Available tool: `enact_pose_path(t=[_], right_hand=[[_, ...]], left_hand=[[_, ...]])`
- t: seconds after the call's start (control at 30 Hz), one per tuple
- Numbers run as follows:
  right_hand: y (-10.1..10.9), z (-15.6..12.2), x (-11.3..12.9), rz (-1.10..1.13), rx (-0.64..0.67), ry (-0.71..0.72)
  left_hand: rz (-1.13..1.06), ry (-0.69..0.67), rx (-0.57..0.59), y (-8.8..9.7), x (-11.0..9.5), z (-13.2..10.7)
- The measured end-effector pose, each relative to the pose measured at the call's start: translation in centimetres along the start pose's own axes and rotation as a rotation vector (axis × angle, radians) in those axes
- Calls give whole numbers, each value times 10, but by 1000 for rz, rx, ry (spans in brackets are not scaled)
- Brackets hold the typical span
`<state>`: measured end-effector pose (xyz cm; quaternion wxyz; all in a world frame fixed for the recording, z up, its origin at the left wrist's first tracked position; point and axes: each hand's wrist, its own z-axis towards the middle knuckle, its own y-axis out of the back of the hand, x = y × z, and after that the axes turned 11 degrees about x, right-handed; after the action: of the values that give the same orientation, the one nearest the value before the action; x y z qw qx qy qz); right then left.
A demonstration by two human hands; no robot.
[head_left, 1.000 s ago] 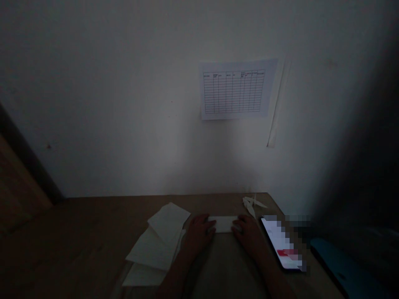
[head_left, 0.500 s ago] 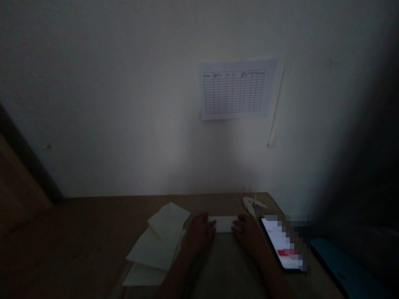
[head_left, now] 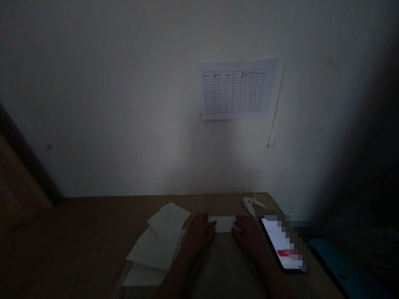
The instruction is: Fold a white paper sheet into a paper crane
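A folded strip of white paper (head_left: 223, 224) lies flat on the brown table, between my two hands. My left hand (head_left: 201, 232) grips its left end, with the thumb on the near side and fingers curled at the far corner. At the right end, my right hand (head_left: 246, 231) holds the paper in much the same way. Some fingertips are hard to make out in the dim light. Several loose sheets of white paper (head_left: 156, 249) overlap just left of my left forearm.
Beyond my right hand lie small folded paper pieces (head_left: 250, 205). A lit phone (head_left: 282, 245), partly pixelated, rests to the right, with a blue object (head_left: 346, 265) past it. A printed table sheet (head_left: 233, 91) hangs on the wall behind the table (head_left: 93, 232).
My right fingers have shifted slightly left over the paper strip's right end. My left hand and the strip look almost unmoved.
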<state>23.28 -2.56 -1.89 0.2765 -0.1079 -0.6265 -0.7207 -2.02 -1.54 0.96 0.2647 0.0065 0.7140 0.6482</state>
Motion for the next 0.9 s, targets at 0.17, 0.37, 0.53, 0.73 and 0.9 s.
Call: enact_pose_path(t=[0.17,0.37,0.53,0.73,0.9], right_hand=[[2,-1,2,-11,13,-5],[-2,0,-3,-33,4,15],[-3,1,-3,-35,8,21],[-5,3,-4,-42,7,-3],[-7,3,-5,-55,25,3]], left_hand=[[9,3,0,1,-1,-1],[9,25,5,3,-5,-1],[-5,34,-4,4,-7,-1],[-4,33,-85,-4,-5,3],[15,34,-82,-3,-8,3]])
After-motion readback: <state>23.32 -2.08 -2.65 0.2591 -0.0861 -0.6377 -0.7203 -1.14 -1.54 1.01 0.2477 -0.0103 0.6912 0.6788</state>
